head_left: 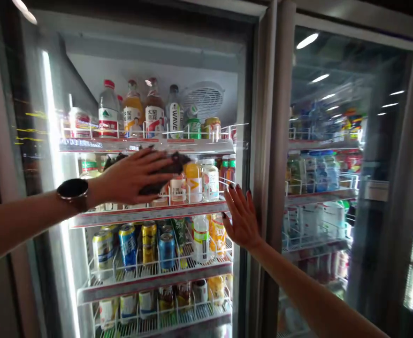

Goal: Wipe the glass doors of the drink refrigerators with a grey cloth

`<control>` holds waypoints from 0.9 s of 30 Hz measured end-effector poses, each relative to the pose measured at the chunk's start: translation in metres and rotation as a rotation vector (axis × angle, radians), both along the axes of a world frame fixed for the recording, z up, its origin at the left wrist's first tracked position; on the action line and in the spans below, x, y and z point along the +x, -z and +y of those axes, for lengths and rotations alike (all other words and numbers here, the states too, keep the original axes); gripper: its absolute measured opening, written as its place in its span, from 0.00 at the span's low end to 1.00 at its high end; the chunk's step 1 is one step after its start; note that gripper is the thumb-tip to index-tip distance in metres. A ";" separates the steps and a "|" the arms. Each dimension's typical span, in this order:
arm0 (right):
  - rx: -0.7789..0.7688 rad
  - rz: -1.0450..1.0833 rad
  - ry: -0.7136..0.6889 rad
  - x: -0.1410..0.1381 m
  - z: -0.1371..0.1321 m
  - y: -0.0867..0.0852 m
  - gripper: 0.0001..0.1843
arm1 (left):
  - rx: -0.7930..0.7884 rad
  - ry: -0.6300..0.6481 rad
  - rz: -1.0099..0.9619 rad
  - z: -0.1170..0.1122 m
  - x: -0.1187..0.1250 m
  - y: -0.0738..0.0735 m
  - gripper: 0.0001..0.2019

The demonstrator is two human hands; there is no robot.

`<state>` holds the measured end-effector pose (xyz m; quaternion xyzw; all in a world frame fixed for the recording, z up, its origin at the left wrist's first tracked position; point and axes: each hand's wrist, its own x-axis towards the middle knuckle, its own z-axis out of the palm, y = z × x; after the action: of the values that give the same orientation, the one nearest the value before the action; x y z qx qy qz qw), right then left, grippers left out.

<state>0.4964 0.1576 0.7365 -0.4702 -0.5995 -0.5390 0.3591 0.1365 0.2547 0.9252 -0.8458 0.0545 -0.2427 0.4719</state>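
Note:
My left hand (131, 176), with a dark watch (73, 191) on its wrist, lies flat with fingers stretched out, pressing a dark cloth (167, 171) against the glass door (139, 70) of a drinks fridge. My right hand (240, 217) rests open and flat on the same door near its right frame (263, 141), fingers pointing up. Behind the glass, tall bottles (132, 112) stand on the top shelf, smaller bottles (201, 180) on the second, and cans (129, 244) on the third.
A second fridge door (333, 164) to the right reflects ceiling lights and holds more drinks behind it. A bright light strip (49, 131) runs down the left inner side. A fan grille (203, 99) sits at the top back of the left fridge.

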 end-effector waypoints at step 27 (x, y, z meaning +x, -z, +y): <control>0.048 0.031 0.003 0.003 0.002 0.013 0.38 | -0.042 -0.210 -0.398 0.009 -0.086 0.011 0.29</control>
<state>0.4997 0.1592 0.7231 -0.4703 -0.5801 -0.5466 0.3788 0.0505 0.2638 0.9140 -0.7919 -0.1331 -0.3557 0.4781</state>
